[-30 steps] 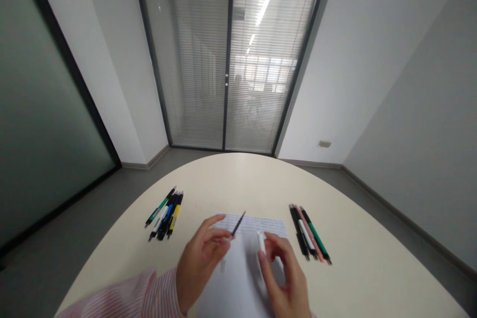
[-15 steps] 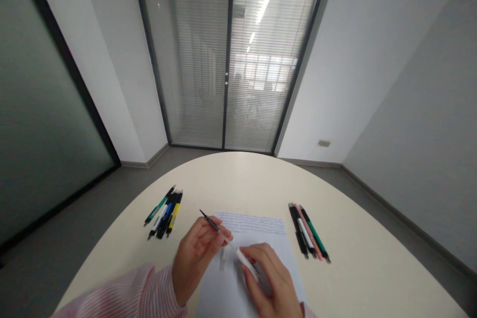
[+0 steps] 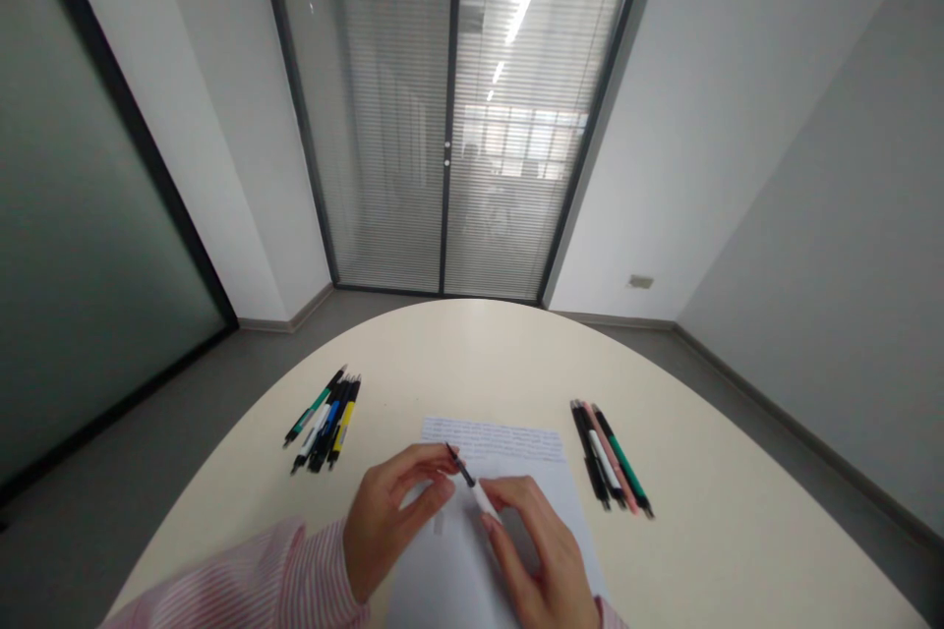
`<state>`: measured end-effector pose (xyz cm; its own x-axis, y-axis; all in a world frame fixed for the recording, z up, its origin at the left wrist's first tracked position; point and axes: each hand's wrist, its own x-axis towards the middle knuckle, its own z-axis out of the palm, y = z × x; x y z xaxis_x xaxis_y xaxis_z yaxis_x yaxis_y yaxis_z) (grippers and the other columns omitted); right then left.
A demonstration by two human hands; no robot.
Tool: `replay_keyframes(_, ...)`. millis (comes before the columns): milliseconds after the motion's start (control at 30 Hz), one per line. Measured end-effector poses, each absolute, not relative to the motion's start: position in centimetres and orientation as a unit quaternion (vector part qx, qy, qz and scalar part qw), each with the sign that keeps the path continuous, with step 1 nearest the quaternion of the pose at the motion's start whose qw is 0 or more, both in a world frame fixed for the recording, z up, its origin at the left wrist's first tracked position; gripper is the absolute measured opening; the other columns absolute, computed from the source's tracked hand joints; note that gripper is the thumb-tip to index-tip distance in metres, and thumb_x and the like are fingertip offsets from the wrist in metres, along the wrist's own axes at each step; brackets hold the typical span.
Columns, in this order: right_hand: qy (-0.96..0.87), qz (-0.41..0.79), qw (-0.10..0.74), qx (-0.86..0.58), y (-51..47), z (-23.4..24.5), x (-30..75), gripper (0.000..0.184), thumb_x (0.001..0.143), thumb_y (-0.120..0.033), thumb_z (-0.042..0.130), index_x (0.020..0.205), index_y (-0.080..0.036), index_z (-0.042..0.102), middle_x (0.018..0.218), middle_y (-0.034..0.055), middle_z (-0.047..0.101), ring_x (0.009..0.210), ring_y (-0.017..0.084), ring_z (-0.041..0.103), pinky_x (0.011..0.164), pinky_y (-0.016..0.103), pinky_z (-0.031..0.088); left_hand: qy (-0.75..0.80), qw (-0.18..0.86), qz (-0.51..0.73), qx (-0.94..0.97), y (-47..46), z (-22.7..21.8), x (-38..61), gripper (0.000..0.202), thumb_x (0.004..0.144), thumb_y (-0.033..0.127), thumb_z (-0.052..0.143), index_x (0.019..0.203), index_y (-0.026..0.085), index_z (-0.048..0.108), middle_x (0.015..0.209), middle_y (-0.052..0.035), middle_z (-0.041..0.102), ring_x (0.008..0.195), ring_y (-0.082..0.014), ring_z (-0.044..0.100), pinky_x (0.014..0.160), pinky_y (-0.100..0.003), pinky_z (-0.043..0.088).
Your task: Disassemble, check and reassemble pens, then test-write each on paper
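Both hands meet over a white sheet of paper [image 3: 516,442] with lines of writing along its far edge. My right hand [image 3: 542,550] pinches the white barrel of a pen [image 3: 472,484] whose black tip points up and to the left. My left hand [image 3: 390,516] curls beside it, thumb and forefinger closing on the pen's black front end. A small pale piece [image 3: 440,521], perhaps a cap, lies on the paper under my left fingers. My left sleeve is pink and white striped.
A bundle of several pens [image 3: 324,418] lies on the round cream table [image 3: 700,531] to the left of the paper. Another row of several pens [image 3: 611,457] lies to the right. Beyond the table are grey floor and a glass door with blinds.
The pen was in two parts, one in each hand; now it is a single pen held by both hands. It has swung and shifted right, its tip now over the paper.
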<state>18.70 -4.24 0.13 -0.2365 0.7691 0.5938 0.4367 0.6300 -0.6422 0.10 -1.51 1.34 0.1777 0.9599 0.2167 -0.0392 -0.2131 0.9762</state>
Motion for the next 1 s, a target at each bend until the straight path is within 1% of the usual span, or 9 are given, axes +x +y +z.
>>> replay_keyframes(133, -0.784, 0.164, 0.461, -0.382, -4.2, -0.1, 18.8, 0.026, 0.087, -0.011, 0.049, 0.111, -0.022, 0.055, 0.094, 0.0078, 0.065, 0.088, 0.021, 0.062, 0.076, 0.033, 0.053, 0.397, 0.445, 0.511, 0.619, -1.3, 1.3, -0.1, 0.007, 0.078, 0.021, 0.064, 0.078, 0.015, 0.068, 0.076, -0.0058, 0.069, 0.077, -0.0204, 0.065, 0.073, -0.027, 0.053)
replay_keyframes(400, -0.793, 0.163, 0.449, -0.378, -4.4, -0.5, 18.8, 0.031, 0.088, -0.01, 0.048, 0.116, -0.022, 0.054, 0.097, 0.0083, 0.063, 0.092, 0.021, 0.06, 0.078, 0.032, 0.053, 0.416, 0.311, 0.504, 0.69, -1.4, 1.1, -0.6, 0.005, 0.076, 0.014, 0.061, 0.077, 0.018, 0.065, 0.072, -0.0028, 0.065, 0.071, -0.0178, 0.061, 0.068, -0.025, 0.049)
replay_keyframes(533, -0.808, 0.17, 0.434, -0.359, -4.5, -0.7, 19.0, 0.034, 0.088, -0.008, 0.046, 0.119, -0.022, 0.051, 0.099, 0.0085, 0.063, 0.091, 0.02, 0.061, 0.078, 0.03, 0.054, 0.4, 0.321, 0.491, 0.704, -1.6, 1.7, -0.4, 0.006, 0.076, 0.013, 0.061, 0.077, 0.018, 0.065, 0.072, -0.0024, 0.065, 0.069, -0.0171, 0.061, 0.066, -0.024, 0.049)
replay_keyframes(667, -0.81, 0.176, 0.436, -0.35, -4.4, -0.5, 19.1, 0.036, 0.089, -0.007, 0.043, 0.121, -0.022, 0.05, 0.1, 0.0088, 0.063, 0.092, 0.019, 0.061, 0.078, 0.029, 0.054, 0.384, 0.354, 0.47, 0.711, -1.5, 2.0, -0.2, 0.008, 0.079, 0.014, 0.059, 0.077, 0.018, 0.065, 0.072, -0.0023, 0.065, 0.071, -0.0171, 0.061, 0.068, -0.024, 0.048)
replay_keyframes(733, -0.799, 0.174, 0.454, -0.354, -4.4, -0.3, 19.1, 0.034, 0.09, -0.009, 0.041, 0.12, -0.022, 0.05, 0.1, 0.009, 0.064, 0.092, 0.019, 0.061, 0.077, 0.03, 0.054, 0.371, 0.346, 0.465, 0.725, -1.4, 1.8, -0.2, 0.009, 0.08, 0.016, 0.059, 0.086, 0.019, 0.066, 0.081, -0.0033, 0.066, 0.077, -0.0181, 0.061, 0.072, -0.026, 0.048)
replay_keyframes(800, -0.78, 0.172, 0.473, -0.371, -4.3, -0.1, 19.0, 0.032, 0.09, -0.011, 0.041, 0.119, -0.022, 0.051, 0.101, 0.0094, 0.064, 0.091, 0.02, 0.062, 0.076, 0.03, 0.054, 0.382, 0.306, 0.462, 0.74, -1.2, 1.3, -0.2, 0.03, 0.078, 0.018, 0.062, 0.108, 0.02, 0.06, 0.096, -0.006, 0.064, 0.084, -0.0205, 0.058, 0.076, -0.03, 0.048)
replay_keyframes(867, -0.756, 0.167, 0.493, -0.398, -4.3, 0.0, 18.9, 0.028, 0.091, -0.013, 0.043, 0.115, -0.022, 0.054, 0.1, 0.0091, 0.064, 0.089, 0.02, 0.062, 0.074, 0.03, 0.055, 0.422, 0.25, 0.443, 0.75, -0.9, 0.6, -0.2, 0.051, 0.076, 0.019, 0.063, 0.124, 0.02, 0.049, 0.105, -0.0093, 0.059, 0.089, -0.0235, 0.055, 0.075, -0.034, 0.048)
replay_keyframes(900, -0.743, 0.164, 0.502, -0.411, -4.3, 0.0, 18.8, 0.026, 0.09, -0.015, 0.044, 0.113, -0.022, 0.055, 0.098, 0.0086, 0.064, 0.088, 0.02, 0.062, 0.073, 0.03, 0.055, 0.444, 0.226, 0.425, 0.756, -0.7, 0.2, -0.2, 0.053, 0.075, 0.02, 0.063, 0.126, 0.019, 0.047, 0.104, -0.0101, 0.057, 0.09, -0.0249, 0.054, 0.074, -0.036, 0.048)
replay_keyframes(1000, -0.723, 0.149, 0.52, -0.429, -4.3, -0.1, 18.7, 0.021, 0.089, -0.016, 0.049, 0.107, -0.023, 0.057, 0.094, 0.0069, 0.064, 0.086, 0.021, 0.061, 0.074, 0.031, 0.053, 0.468, 0.178, 0.354, 0.79, -0.5, -0.7, -0.2, 0.052, 0.072, 0.024, 0.066, 0.121, 0.017, 0.051, 0.102, -0.011, 0.057, 0.095, -0.0286, 0.051, 0.083, -0.045, 0.045)
